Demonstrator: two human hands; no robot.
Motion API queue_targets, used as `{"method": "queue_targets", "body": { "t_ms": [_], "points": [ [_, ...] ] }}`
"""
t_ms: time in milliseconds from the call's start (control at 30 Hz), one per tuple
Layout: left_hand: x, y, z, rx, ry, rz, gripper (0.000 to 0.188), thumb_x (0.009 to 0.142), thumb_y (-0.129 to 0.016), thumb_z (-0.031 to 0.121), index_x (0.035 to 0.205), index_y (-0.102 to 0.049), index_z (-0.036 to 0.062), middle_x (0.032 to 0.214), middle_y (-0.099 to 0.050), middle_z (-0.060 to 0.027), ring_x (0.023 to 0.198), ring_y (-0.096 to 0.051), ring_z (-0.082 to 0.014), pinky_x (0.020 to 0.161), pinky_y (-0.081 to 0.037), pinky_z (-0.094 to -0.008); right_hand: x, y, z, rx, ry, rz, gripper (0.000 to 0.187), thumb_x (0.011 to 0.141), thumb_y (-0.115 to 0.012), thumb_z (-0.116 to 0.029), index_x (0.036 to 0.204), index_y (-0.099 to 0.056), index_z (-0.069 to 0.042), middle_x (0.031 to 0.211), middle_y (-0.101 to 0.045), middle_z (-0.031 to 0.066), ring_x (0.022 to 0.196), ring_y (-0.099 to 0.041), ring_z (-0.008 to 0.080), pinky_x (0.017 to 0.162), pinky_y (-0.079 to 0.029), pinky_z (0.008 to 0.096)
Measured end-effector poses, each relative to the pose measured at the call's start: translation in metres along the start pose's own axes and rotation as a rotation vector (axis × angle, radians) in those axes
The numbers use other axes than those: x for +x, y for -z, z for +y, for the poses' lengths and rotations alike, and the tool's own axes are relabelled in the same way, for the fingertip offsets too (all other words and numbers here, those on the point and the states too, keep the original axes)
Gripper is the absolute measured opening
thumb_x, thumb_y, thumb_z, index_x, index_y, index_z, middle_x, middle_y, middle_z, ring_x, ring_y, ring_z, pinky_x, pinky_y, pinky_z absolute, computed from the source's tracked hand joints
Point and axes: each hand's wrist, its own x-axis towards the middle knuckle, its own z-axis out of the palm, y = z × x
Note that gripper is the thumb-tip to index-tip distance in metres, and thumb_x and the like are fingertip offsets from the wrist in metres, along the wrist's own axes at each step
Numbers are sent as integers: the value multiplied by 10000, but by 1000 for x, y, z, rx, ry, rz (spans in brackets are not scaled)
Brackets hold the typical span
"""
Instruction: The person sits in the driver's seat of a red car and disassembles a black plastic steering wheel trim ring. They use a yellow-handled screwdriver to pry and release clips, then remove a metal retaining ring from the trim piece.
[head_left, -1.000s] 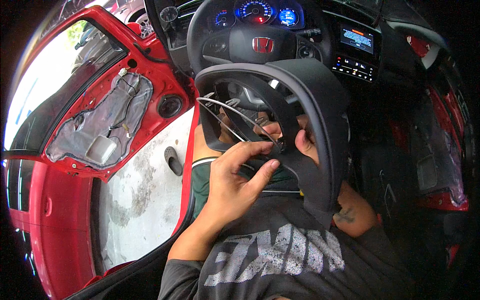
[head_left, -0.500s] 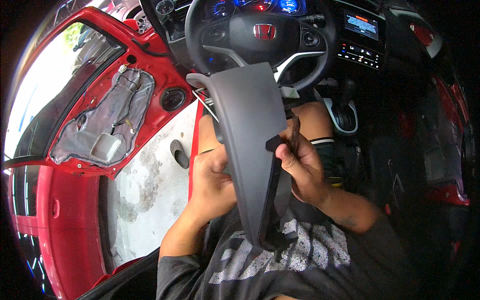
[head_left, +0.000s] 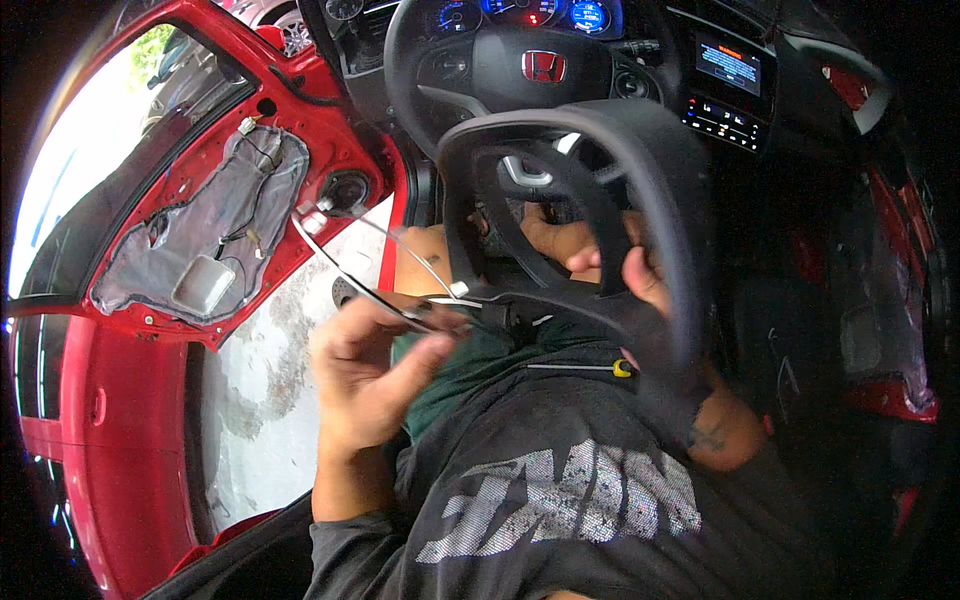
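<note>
A black plastic instrument-cluster surround (head_left: pixel 655 185), with a curved hood and oval openings, is held up over my lap. My right hand (head_left: pixel 645 280) grips its right side, the thumb showing through an opening. At its lower left, my left hand (head_left: pixel 375 375) pinches a thin looped cable (head_left: pixel 345 268) with small white ends; the fingertips are slightly blurred. Whether the cable is fixed to the surround I cannot tell. On my lap lies a screwdriver (head_left: pixel 622 368) with a yellow handle and thin shaft.
Ahead stands the steering wheel (head_left: pixel 470 75), with lit gauges behind it and a lit screen (head_left: pixel 728 65) to the right. On the left the red car door (head_left: pixel 330 125) hangs open, its inner panel bare, with a round speaker (head_left: pixel 345 190) and loose wiring. Pale floor (head_left: pixel 270 400) shows beyond the sill.
The surround has been turned from its smooth outer face to show its openings and has shifted right. My left hand has come off its edge and now holds the cable.
</note>
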Motion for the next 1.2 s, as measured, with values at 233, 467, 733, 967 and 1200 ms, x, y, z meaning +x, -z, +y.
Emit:
{"method": "queue_targets", "body": {
  "t_ms": [233, 467, 733, 967, 1200],
  "points": [
    [6, 36, 11, 83, -155, 219, 206, 973, -635, -32, 1176, -625, -67, 1048, -728, -169, 947, -723, -251, 891, -577, -390, -19, 74, -7, 584, -133, 6, 412, 1094, -453, -446, 1253, -588, -91, 1142, -684, 94, 750, -695, 212, 535, -532, 299],
    [10, 34, -3, 63, -91, 307, 196, 999, -641, 27, 1177, -645, -55, 1025, -732, -158, 909, -725, -232, 850, -610, -403, -35, 96, -1, 672, -78, 128, 400, 1077, -473, -480, 1180, -601, -116, 1114, -678, 59, 653, -649, 196, 475, -497, 296],
    [20, 33, -31, -119, 42, 288, 196, 999, -631, 13, 1184, -648, -51, 1034, -744, -173, 919, -737, -257, 863, -589, -379, -67, 111, 33, 728, -161, 171, 362, 1078, -479, -473, 1165, -606, -145, 1053, -686, 29, 652, -646, 195, 472, -499, 306],
    [22, 42, -37, -166, 127, 298, 234, 993, -663, 51, 1206, -640, -44, 1033, -752, -177, 906, -744, -246, 850, -592, -361, -68, 68, 66, 779, -348, 141, 380, 1083, -461, -473, 1193, -618, -145, 1138, -682, 34, 728, -635, 188, 542, -480, 307],
    [22, 46, -33, -197, 125, 309, 227, 990, -659, 33, 1201, -642, -50, 1033, -750, -190, 904, -749, -264, 855, -605, -383, -41, 26, 72, 705, -533, 40, 353, 1091, -480, -411, 1197, -628, -109, 1223, -682, 130, 657, -571, 148, 534, -445, 265]
  ]
}}
